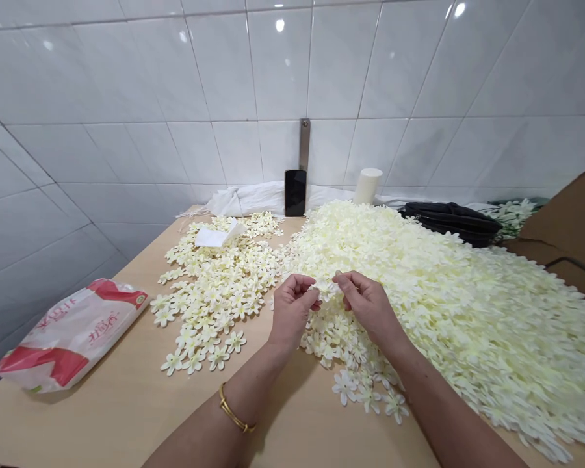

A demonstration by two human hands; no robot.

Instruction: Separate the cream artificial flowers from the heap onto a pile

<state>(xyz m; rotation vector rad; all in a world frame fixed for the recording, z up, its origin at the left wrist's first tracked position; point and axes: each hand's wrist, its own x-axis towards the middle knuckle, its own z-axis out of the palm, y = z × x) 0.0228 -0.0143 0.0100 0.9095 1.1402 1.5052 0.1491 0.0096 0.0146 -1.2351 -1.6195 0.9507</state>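
Both hands are raised over the left edge of a large heap of pale yellow-white artificial flowers (433,286). Between them is a white artificial flower (325,290), partly covered by the fingers. My left hand (295,305) pinches its left side between thumb and bent fingers. On the other side, my right hand (365,302) has thumb and forefinger closed at the petals' edge. A smaller spread of similar flowers with yellow-green centres (224,286) lies to the left of my hands. Several single blossoms (368,395) rest on the table below my right hand.
On the wooden table (141,409) a red and white plastic packet (73,335) lies at left. A folded white paper (219,234) rests on the smaller spread. Behind stand a phone (295,193), a white cylinder (368,185) and a black bag (451,221); cardboard (565,214) borders the right.
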